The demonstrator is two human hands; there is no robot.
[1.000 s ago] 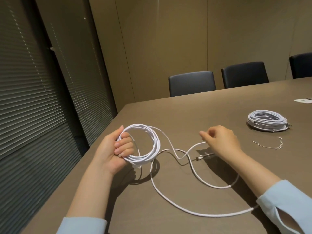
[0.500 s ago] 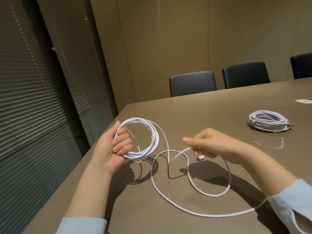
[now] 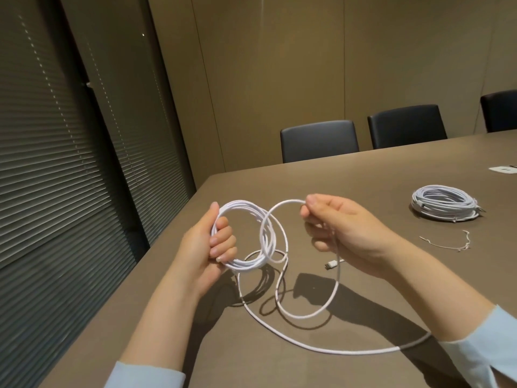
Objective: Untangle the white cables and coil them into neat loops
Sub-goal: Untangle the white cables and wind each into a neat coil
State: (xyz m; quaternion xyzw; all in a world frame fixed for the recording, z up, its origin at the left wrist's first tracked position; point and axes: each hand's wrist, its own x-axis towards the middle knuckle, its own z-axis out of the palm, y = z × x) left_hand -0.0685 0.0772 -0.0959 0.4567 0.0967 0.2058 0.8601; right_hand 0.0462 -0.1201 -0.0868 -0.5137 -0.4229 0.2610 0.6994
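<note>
Round, braided white cable coil (image 3: 246, 236)

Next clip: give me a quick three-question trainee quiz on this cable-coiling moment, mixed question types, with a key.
1. True or false: the left hand grips the partly wound coil above the table.
2. What does the right hand pinch? A) the thin tie B) a strand of the same white cable, leading into the coil C) the connector
3. Fill in: a finished coil lies on the table to the person's ____.

Key:
1. True.
2. B. The connector lies on the table below that hand, and the thin tie lies near the finished coil.
3. Right.
</note>
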